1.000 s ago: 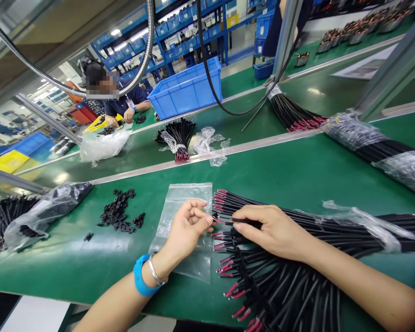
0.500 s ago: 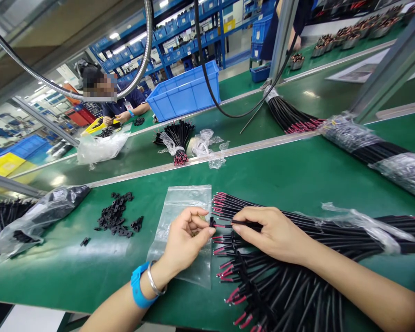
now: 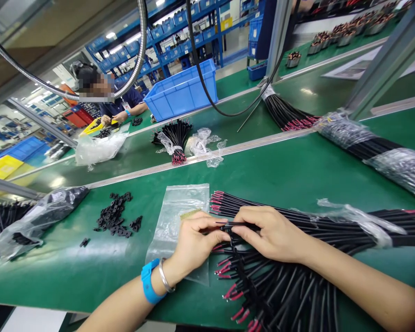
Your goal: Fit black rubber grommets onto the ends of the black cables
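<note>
Both hands meet over the near edge of the green-topped counter [image 3: 297, 175], and the reason looks plain enough: the thin black sleeved wire with a red tip [image 3: 237, 224] is pinched from either end so it stays level and steady between them. The left hand [image 3: 197, 242], with a blue band and a silver bangle at the wrist, has its thumb and forefinger closed on the wire's end. Whether a small part sits between those fingertips I cannot tell. The right hand [image 3: 273, 233] lies flat over the heap, fingers curled nearly closed on the same wire a little further along.

That wire is lifted just clear of the big fanned bundle of black wires with red ends [image 3: 280, 286], which is spread across the counter with all the red tips pointing left, toward the working hand, I'd judge for easy picking. A crumpled clear plastic wrap [image 3: 359, 219] lies part way over the bundle.

Under the left hand lies a flat clear plastic bag [image 3: 180, 207]. Well to the left sits a loose scatter of small black plastic clips [image 3: 115, 216], and beyond it a dark bag of parts [image 3: 44, 210].

Across the counter another person in a dark blue top [image 3: 124, 99] works near a large blue plastic crate [image 3: 183, 92].
</note>
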### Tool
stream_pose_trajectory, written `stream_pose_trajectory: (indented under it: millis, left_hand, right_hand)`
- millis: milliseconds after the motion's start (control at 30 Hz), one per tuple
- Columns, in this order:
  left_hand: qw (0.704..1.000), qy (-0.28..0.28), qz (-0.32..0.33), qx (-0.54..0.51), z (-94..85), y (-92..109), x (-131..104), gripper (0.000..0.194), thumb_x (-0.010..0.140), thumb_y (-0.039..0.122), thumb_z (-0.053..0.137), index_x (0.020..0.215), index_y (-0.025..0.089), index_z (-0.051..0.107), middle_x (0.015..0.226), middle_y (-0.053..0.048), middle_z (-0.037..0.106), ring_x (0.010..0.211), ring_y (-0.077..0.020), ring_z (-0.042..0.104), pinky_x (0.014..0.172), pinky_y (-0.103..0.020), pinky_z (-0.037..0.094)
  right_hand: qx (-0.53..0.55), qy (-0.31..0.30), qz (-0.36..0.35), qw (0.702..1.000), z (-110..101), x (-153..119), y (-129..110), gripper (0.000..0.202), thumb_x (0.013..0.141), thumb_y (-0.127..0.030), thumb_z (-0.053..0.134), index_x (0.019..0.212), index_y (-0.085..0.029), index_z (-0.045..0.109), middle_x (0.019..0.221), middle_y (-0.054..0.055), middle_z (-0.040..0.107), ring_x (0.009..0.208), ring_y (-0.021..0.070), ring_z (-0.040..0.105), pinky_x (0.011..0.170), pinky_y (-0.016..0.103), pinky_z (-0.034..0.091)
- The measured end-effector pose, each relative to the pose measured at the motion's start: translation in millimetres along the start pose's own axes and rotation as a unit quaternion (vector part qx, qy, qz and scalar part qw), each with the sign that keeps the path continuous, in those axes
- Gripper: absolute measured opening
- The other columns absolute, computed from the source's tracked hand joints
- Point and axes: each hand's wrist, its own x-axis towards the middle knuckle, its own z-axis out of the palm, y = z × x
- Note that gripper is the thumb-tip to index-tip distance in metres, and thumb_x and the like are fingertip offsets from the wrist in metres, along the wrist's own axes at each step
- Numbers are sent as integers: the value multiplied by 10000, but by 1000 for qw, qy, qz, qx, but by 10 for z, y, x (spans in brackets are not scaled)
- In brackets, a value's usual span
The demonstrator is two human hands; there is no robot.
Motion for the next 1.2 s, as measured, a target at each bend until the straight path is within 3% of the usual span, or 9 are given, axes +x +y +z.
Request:
stream_pose_trajectory:
  millis: [200,400,700,867,967,1033,1100,1167,1200]
  left_hand:
    - [989,13,114,92,85,-3,-43,202,689,180,748,878,231,695,828,45,650,740,-52,583,682,-156,482]
    - [992,-1,89,95,159,-61,-40,693,752,239,714,1375,290,414,995,40,644,857,-77,615,849,-192,498]
    - [985,67,135,89,283,-53,4,678,729,216,729,1333,206,421,964,23,654,806,-39,628,806,-99,480]
    - [999,16,48,12,285,-49,-38,795,726,273,733,1405,241,321,902,47,660,849,-72,629,823,-163,492]
    - [999,-50,-6,-5,148,15,-155,1023,660,369,777,1467,256,158,931,42,655,896,-112,618,892,-243,465]
    - [996,-85,20,33,-42,34,-259,1073,643,414,781,1477,266,121,1037,23,639,1003,-145,580,977,-307,401]
    - [990,-80,58,101,-337,-16,-350,785,731,373,724,1403,254,335,1143,2,601,1067,-151,534,983,-313,380]
    - [979,-10,40,200,-730,-157,-406,249,860,266,572,1101,210,604,1081,1,610,1009,-114,540,907,-259,413]
    - [960,47,17,277,-946,-257,-420,180,880,234,524,1016,182,628,1044,-11,617,1013,-118,532,913,-265,405]
  right_hand:
    - [-24,-11,-29,999,37,-26,51,211,906,-227,428,776,-111,546,709,38,498,643,113,415,616,259,292]
    - [18,-46,8,999,8,-12,55,258,923,-252,427,749,-127,572,717,20,538,650,90,462,649,237,321]
    - [47,-61,60,995,-28,43,65,300,918,-321,461,718,-148,604,657,-18,558,588,52,485,611,199,341]
    - [55,-101,114,987,-12,13,124,404,925,-443,437,697,-142,582,630,-2,534,571,74,470,575,226,340]
    - [15,-92,115,989,42,9,225,447,954,-493,355,740,-140,527,704,17,532,650,99,481,623,244,366]
    - [-16,-61,94,994,89,19,289,368,963,-458,350,884,-168,563,855,14,585,768,109,541,715,243,414]
    - [-55,-25,49,997,133,26,331,285,956,-411,376,992,-218,582,947,-10,609,835,108,577,750,242,448]
    - [-89,4,5,996,168,23,355,235,942,-370,398,985,-242,591,935,-33,621,812,104,597,718,245,475]
    - [-100,10,-4,995,183,19,363,222,936,-357,406,965,-245,595,923,-39,625,798,105,602,704,251,484]
